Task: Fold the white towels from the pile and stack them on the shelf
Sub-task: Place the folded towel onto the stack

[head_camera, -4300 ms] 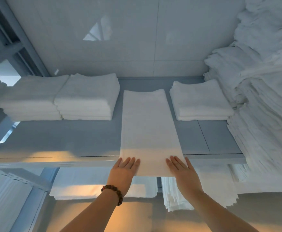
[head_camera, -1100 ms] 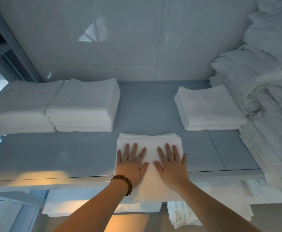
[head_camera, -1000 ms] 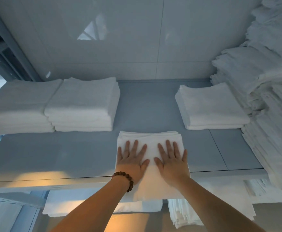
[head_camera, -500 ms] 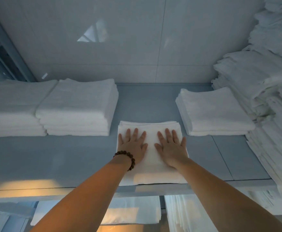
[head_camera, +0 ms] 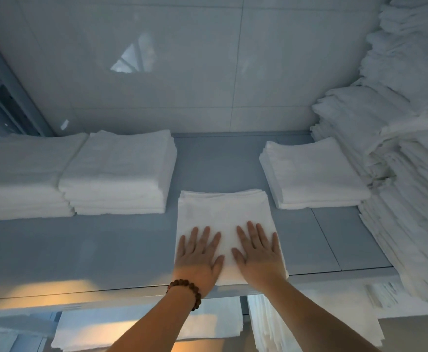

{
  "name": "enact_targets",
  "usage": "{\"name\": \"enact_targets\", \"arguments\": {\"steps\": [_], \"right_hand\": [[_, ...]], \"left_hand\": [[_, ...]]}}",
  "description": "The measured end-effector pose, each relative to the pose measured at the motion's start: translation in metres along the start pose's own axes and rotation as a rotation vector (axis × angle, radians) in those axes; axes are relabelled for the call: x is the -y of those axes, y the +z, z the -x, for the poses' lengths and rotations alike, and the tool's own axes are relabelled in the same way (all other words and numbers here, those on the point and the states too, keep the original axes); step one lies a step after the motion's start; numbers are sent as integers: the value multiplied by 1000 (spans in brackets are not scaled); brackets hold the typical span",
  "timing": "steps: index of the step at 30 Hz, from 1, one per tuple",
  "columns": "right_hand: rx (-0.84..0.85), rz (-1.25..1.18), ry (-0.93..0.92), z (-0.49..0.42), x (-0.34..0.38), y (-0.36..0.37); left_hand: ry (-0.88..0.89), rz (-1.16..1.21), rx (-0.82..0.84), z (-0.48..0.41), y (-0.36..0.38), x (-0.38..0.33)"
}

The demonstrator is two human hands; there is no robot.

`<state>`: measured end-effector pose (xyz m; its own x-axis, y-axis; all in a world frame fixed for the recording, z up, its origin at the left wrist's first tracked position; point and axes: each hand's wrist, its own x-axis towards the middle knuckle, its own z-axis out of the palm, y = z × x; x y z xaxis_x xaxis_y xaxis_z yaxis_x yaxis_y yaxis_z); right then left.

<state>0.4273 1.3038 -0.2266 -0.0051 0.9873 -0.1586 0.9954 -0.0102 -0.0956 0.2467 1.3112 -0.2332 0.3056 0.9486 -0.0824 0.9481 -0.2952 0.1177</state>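
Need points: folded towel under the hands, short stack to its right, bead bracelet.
folded towel (head_camera: 222,214), head view, bare top face beyond the fingertips.
short stack (head_camera: 312,171), head view, middle of the top towel.
bead bracelet (head_camera: 186,292), head view, beads across the left wrist.

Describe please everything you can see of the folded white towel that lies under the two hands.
The folded white towel is a roughly square, flat packet of soft, finely textured cloth. Several layered edges show along its far side. It lies alone on the grey shelf, between the stacks, with its near edge at the shelf's front lip. The left hand, with a brown bead bracelet on its wrist, and the right hand rest flat on its near half, fingers spread. It touches no other stack.
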Motion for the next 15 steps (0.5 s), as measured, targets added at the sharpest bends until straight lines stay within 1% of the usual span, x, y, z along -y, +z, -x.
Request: {"name": "enact_targets", "arguments": {"steps": [2,4,15], "right_hand": [[3,-11,62,5,-12,1],[6,-21,86,8,-18,2],[37,-80,89,6,-17,0]], "left_hand": [[-32,27,1,2,2,11],[-35,56,9,2,3,17],[-11,99,47,-5,1,22]]}}
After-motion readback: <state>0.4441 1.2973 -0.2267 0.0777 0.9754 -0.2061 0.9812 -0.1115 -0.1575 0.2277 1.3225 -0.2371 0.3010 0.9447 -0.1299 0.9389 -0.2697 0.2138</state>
